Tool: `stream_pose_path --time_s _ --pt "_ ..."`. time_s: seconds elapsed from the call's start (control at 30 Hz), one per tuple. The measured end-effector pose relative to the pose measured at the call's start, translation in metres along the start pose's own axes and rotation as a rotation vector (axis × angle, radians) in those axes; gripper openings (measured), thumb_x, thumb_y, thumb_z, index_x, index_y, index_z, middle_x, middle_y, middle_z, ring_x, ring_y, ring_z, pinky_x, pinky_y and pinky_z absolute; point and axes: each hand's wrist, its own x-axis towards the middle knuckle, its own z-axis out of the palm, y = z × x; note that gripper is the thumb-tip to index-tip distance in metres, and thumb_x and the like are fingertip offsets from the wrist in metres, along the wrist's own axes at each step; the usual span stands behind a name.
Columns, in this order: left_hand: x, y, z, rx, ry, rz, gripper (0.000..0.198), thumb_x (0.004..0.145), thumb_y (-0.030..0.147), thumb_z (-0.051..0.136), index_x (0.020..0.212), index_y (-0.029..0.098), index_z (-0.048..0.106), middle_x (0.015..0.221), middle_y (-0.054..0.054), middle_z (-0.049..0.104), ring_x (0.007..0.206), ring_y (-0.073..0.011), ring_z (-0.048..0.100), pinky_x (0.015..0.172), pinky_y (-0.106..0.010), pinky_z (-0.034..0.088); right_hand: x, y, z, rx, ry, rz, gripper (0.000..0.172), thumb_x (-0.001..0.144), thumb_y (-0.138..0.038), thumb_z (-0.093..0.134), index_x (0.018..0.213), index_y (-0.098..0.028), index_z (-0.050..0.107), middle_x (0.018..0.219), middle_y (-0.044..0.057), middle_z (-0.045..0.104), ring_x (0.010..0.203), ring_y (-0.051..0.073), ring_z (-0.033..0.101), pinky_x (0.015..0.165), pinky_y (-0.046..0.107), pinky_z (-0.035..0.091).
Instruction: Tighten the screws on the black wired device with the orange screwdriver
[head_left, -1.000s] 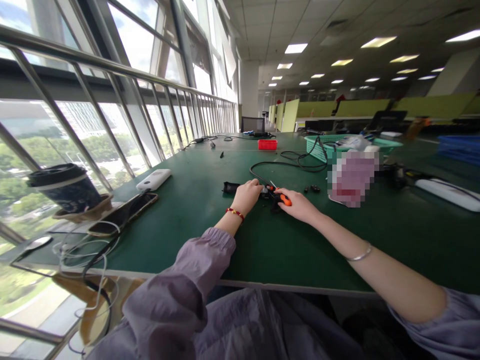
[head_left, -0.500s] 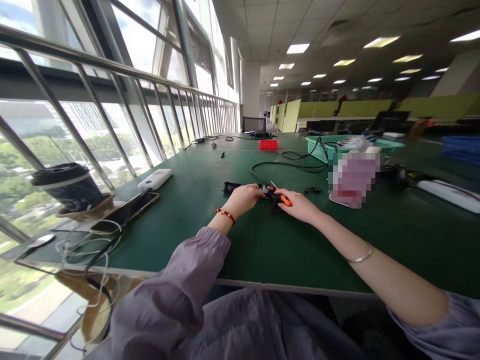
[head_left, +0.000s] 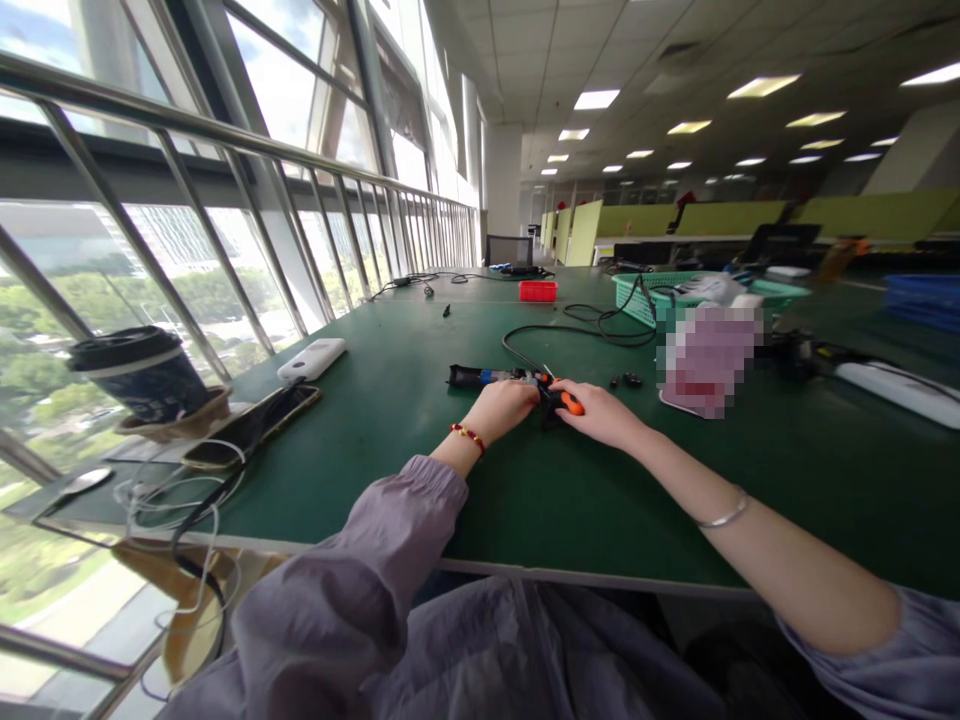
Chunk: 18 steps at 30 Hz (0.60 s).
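Since the earlier frame, the left hand point(head_left: 510, 402) has shifted toward the right hand point(head_left: 598, 412), and from my end I now see the blue band of the black device point(head_left: 466, 376) that it had been covering. Head view, the only one I have: the device lies on the green surface point(head_left: 360, 450), its wide black end pointing left and its other end running in under the left hand. Those left fingers are bent over it, but their tips are hidden from me, so I cannot tell whether they grip it or only rest there. On the other side I have the right fingers wrapped around an orange-handled tool point(head_left: 572, 403), close beside the left fingertips; I cannot make out whether the tool touches the device. Behind the hands I see a black cable point(head_left: 551, 326) curving across the surface, with a red tray point(head_left: 538, 291) farther back. To the right lie small black pieces point(head_left: 631, 380), near a pixelated pink item point(head_left: 709, 355); a green basket point(head_left: 636, 298) stands beyond.
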Motion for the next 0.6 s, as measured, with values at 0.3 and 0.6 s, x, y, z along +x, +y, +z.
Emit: stream_pose_path --time_s 0.3,0.6 --pt "-0.001 -0.004 -0.006 0.057 0.153 -0.114 0.018 0.088 0.017 0.050 0.095 0.019 0.067 0.095 -0.004 0.065 0.085 -0.0137 0.061 0.068 -0.020 0.045 -0.007 -0.016 -0.010 -0.100 -0.009 -0.048 0.038 0.083 -0.041 0.051 0.116 -0.024 0.059 0.096 0.008 0.066 0.085 0.022 0.062 0.071 0.029 0.046" --pt "-0.001 -0.005 -0.008 0.178 0.048 0.001 0.021 0.090 0.016 0.049 0.097 0.018 0.068 0.092 -0.006 0.063 0.091 -0.0151 0.058 0.068 -0.020 0.045 -0.006 -0.016 -0.011 -0.075 -0.029 -0.067 0.038 0.082 -0.041 0.052 0.116 -0.025 0.059 0.101 0.007 0.067 0.089 0.022 0.062 0.073 0.029 0.046"
